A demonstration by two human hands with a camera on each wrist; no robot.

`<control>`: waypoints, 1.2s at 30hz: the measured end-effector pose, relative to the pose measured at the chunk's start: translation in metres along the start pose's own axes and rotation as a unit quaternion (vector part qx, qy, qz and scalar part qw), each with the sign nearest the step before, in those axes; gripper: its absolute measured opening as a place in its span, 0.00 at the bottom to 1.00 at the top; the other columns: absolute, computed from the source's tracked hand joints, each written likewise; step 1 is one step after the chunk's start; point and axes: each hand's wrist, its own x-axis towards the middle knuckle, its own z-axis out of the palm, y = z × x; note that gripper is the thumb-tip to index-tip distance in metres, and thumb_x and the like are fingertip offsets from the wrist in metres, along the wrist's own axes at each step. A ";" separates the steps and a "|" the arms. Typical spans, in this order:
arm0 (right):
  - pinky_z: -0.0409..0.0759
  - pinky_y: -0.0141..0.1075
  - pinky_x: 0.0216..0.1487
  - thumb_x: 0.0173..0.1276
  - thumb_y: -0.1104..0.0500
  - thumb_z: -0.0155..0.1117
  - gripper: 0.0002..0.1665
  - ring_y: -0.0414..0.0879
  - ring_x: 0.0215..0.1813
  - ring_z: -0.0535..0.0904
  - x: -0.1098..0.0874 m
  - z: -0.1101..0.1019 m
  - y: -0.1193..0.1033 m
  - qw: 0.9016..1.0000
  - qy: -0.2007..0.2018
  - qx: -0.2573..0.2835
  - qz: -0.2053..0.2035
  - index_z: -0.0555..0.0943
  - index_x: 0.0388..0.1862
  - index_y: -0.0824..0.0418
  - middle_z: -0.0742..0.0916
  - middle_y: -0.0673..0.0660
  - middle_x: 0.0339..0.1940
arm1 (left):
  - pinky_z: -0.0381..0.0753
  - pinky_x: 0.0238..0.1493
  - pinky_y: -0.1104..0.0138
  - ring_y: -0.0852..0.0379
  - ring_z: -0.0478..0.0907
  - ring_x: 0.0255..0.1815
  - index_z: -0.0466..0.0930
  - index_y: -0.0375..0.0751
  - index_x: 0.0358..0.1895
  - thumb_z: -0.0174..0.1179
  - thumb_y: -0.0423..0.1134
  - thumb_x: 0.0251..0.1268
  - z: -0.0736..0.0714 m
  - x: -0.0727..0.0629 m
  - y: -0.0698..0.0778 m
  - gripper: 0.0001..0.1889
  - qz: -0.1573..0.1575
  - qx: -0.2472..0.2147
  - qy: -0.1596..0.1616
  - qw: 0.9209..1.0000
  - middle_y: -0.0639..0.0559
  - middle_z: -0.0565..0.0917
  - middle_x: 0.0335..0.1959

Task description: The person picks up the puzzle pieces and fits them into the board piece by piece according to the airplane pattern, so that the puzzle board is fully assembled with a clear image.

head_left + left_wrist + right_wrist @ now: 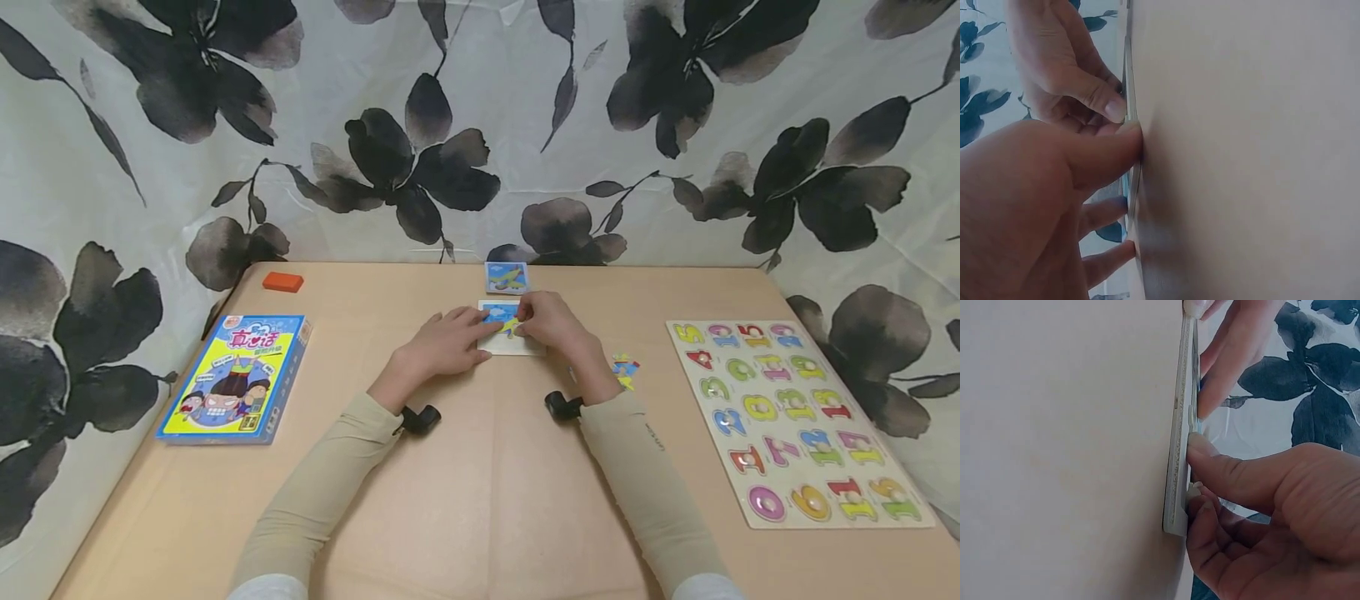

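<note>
A small white-framed picture puzzle board (516,347) with a blue and yellow picture lies flat at the table's middle. My left hand (447,340) rests on its left side, fingers stretched over the picture and thumb (1110,150) against the near edge. Over the board's right part, my right hand (557,321) pinches a small pale piece (1194,489) between thumb and curled fingers, touching the board. Most of that piece is hidden by the fingers. Several loose colourful puzzle pieces (625,368) lie beside the right wrist, partly covered by it.
Behind the board stands a small blue picture card or box (506,278). At left are a blue and yellow game box (228,379) and an orange block (282,282). A number puzzle board (795,425) lies at right. A floral cloth (525,183) hangs behind the table.
</note>
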 end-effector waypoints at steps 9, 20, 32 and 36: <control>0.76 0.41 0.48 0.69 0.66 0.61 0.07 0.51 0.43 0.75 -0.015 -0.018 0.018 0.998 -0.022 0.029 -0.054 0.83 0.44 0.63 0.84 0.58 0.40 | 0.68 0.69 0.42 0.44 0.58 0.79 0.62 0.58 0.76 0.52 0.53 0.74 -0.003 0.000 0.006 0.30 -0.013 0.014 -0.009 1.000 0.48 0.63 0.78; 0.76 0.40 0.47 0.69 0.65 0.59 0.13 0.52 0.44 0.75 -0.061 -0.063 0.067 0.999 -0.030 -0.015 -0.016 0.82 0.51 0.63 0.83 0.59 0.42 | 0.68 0.69 0.43 0.44 0.59 0.78 0.65 0.56 0.75 0.50 0.59 0.74 -0.002 0.003 0.010 0.29 -0.019 -0.008 0.005 1.000 0.47 0.63 0.77; 0.79 0.41 0.46 0.59 0.70 0.69 0.20 0.53 0.44 0.75 -0.093 -0.083 0.081 0.991 -0.111 -0.061 0.036 0.81 0.51 0.63 0.83 0.61 0.42 | 0.67 0.69 0.42 0.43 0.59 0.78 0.65 0.56 0.75 0.51 0.57 0.74 0.001 0.003 0.008 0.29 -0.013 -0.010 0.010 1.000 0.46 0.64 0.77; 0.75 0.37 0.40 0.58 0.70 0.68 0.21 0.51 0.41 0.74 -0.095 -0.082 0.084 0.989 -0.123 -0.065 0.049 0.78 0.51 0.62 0.80 0.59 0.38 | 0.66 0.70 0.41 0.42 0.59 0.78 0.64 0.56 0.76 0.52 0.57 0.74 0.001 0.003 0.008 0.30 -0.011 -0.016 0.010 1.000 0.45 0.63 0.77</control>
